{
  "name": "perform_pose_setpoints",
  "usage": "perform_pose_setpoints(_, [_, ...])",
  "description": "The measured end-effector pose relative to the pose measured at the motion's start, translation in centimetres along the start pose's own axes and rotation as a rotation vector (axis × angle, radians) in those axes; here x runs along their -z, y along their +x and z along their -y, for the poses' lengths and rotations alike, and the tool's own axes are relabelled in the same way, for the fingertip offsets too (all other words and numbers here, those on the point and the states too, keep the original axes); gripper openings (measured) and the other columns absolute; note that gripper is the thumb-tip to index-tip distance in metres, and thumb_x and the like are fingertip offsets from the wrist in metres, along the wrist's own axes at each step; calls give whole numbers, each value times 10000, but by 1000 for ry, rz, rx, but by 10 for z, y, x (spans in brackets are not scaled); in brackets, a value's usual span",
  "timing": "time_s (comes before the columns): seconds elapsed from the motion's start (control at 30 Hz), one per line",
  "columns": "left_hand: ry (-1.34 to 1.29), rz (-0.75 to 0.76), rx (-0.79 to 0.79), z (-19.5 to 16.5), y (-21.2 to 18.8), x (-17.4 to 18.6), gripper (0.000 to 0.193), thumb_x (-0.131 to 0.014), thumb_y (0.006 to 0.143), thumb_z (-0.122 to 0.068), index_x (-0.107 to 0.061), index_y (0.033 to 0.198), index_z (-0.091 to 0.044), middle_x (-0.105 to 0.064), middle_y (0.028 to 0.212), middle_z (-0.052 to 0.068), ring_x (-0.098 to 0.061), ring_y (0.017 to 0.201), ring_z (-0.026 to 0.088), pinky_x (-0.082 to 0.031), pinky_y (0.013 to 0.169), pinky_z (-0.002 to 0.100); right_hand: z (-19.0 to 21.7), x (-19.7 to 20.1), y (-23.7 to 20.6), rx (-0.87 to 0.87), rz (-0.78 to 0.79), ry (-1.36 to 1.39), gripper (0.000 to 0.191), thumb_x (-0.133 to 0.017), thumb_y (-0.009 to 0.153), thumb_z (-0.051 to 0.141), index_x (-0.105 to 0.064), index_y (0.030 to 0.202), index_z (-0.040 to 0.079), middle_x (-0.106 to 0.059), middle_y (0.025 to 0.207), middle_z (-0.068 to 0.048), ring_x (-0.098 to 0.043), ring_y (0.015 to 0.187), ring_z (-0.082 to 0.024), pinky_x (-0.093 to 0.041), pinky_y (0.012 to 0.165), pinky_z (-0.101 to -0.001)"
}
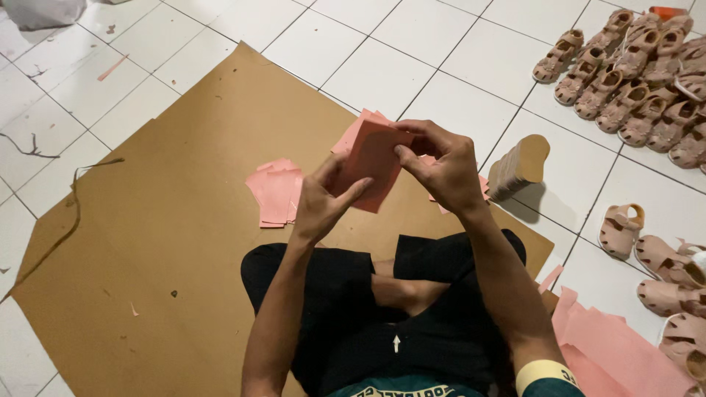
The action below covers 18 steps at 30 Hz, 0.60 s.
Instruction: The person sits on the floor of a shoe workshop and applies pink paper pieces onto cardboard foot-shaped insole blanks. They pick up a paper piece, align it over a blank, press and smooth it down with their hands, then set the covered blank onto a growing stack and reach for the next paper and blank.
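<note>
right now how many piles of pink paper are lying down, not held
3: a pile on the cardboard beside the left hand, pieces partly hidden behind the right hand, a heap at lower right.

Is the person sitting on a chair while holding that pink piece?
No, the person sits cross-legged on brown cardboard on the floor, both the left hand and right hand gripping the pink piece.

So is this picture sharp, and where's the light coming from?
Head view: mostly sharp, dim and warm-toned; the upright stack of tan soles casts a shadow toward the viewer, so the light seems to come from beyond it; the left hand and right hand look slightly soft.
</note>
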<state>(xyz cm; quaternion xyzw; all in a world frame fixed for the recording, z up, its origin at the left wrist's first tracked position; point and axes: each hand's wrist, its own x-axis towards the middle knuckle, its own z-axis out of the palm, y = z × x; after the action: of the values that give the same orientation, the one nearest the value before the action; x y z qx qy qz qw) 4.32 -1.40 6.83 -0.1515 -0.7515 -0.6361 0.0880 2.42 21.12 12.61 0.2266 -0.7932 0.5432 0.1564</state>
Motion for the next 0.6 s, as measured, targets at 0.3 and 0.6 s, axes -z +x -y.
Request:
perform_pose_setpoints(0.3, [-3, -123, 65, 10, 6, -15, 521, -633, 948, 92, -632, 1465, 32, -672, 1019, 282, -584, 841, 203, -522, 753, 352, 16, -8, -7, 587, -73, -394, 121, -785, 934, 95, -742, 1046, 81, -735, 1075, -23, -732, 998, -205, -583, 865, -343])
perform_pose_setpoints(0.6, [-204, 42, 34, -4, 0, -8, 408, -720, 941, -15, -630, 1334, 47, -755, 1158, 143, -740, 1050, 177, -629, 911, 298, 9, -8, 4, 202, -101, -39, 122, -730, 1017, 113, -739, 1114, 40, -759, 1123, -75, -757, 998, -169, -648, 892, -305])
